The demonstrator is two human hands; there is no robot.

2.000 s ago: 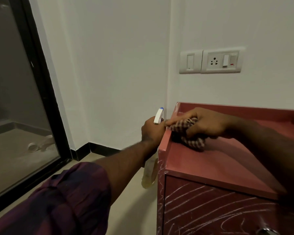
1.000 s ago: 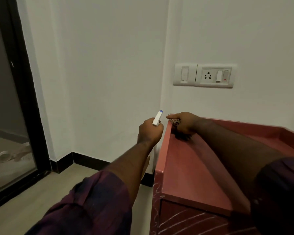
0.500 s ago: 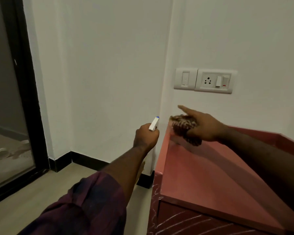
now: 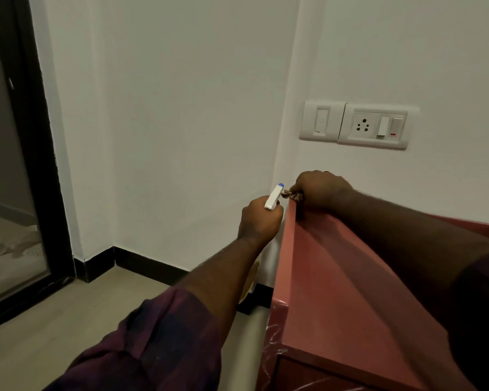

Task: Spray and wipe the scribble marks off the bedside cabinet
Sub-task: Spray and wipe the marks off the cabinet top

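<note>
Cloth back down on the cabinet's far-left corner; top nearly done, front not.

Half a second ago the right hand (image 4: 319, 190) was lifted off, index finger out. Now it's down again, fingers curled tight round the brown checked cloth (image 4: 293, 196), pressing it onto the rim corner of the reddish-brown laminate bedside cabinet (image 4: 336, 292). The left hand (image 4: 259, 222) has closed in, wrapped round the white spray bottle with the blue-tipped nozzle (image 4: 272, 199); the nozzle is now just beside the cloth, with the bottle hanging off the cabinet's left side. The top looks clean. White scribble marks (image 4: 273, 331) remain on the front lower edge, so my guess is corner touch-up now, front next.
</note>
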